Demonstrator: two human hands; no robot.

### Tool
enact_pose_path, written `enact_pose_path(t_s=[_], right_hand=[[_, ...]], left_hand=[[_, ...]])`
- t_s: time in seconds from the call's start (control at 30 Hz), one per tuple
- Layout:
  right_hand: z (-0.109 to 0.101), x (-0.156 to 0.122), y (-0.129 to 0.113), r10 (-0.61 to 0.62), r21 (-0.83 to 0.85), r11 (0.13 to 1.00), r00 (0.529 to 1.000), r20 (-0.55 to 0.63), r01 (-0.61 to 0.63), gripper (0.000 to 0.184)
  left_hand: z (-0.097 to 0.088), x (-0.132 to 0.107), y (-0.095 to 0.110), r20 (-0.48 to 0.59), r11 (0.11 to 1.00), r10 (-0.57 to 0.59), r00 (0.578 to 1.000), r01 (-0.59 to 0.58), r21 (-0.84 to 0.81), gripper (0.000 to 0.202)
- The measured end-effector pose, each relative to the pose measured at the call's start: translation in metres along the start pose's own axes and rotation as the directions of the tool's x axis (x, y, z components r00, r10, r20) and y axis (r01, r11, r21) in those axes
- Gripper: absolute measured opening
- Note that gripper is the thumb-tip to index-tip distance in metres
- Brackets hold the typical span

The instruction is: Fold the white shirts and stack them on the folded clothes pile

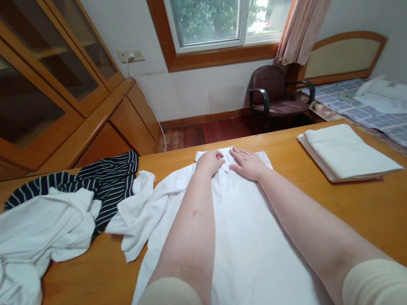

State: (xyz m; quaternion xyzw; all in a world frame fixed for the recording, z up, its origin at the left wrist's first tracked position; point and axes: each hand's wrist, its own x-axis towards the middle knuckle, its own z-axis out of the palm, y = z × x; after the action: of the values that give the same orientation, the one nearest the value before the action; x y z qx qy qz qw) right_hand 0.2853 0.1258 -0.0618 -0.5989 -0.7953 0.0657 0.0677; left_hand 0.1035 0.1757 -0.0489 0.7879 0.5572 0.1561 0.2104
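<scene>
Has white shirt (246, 247) spread flat across the surface (383, 234), collar (226, 160) toward the far edge, seemingly not yet folded. Curls left hand (210, 163) there, grip unclear; lays right hand (249, 163) open alongside. Shows folded white cloth (349, 151) toward the right edge, crumpled white garment (44, 228) and striped garment (112, 184) toward the left.

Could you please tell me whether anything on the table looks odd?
No spill or damage stands out; the crumpled white cloth at far left, partly over the striped garment, just looks untidy against the folded white stack.
</scene>
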Motion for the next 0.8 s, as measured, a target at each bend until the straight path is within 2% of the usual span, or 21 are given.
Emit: enact_pose_path(t_s=[0.23,0.3,0.43,0.63,0.73,0.8], right_hand=[[0.004,0.003,-0.008,0.097,-0.024,0.995,0.994,-0.051,-0.099,0.071],[0.004,0.003,-0.009,0.092,-0.040,0.995,0.993,-0.073,-0.096,0.074],[0.002,0.003,-0.010,0.051,-0.050,0.997,0.998,-0.028,-0.052,0.075],[0.001,0.006,-0.010,0.087,-0.032,0.996,0.996,-0.007,-0.087,0.076],[0.001,0.007,-0.010,0.081,-0.045,0.996,0.997,0.015,-0.081,0.079],[0.001,0.007,-0.010,0.083,-0.052,0.995,0.996,0.023,-0.081,0.082]], left_hand=[[0.001,0.000,-0.001,-0.009,0.998,-0.050,0.999,0.049,-0.047,0.026],[0.001,0.000,0.000,-0.003,0.997,-0.054,0.999,0.054,-0.049,0.026],[-0.002,-0.002,0.002,0.004,0.997,-0.054,0.999,0.054,-0.053,0.026],[0.001,-0.005,0.003,-0.005,0.992,-0.078,0.997,0.077,-0.103,0.026],[-0.004,-0.002,0.006,-0.085,0.965,-0.133,0.987,0.109,-0.240,0.022],[-0.022,-0.003,0.012,-0.229,0.935,-0.161,0.960,0.073,-0.348,0.021]])
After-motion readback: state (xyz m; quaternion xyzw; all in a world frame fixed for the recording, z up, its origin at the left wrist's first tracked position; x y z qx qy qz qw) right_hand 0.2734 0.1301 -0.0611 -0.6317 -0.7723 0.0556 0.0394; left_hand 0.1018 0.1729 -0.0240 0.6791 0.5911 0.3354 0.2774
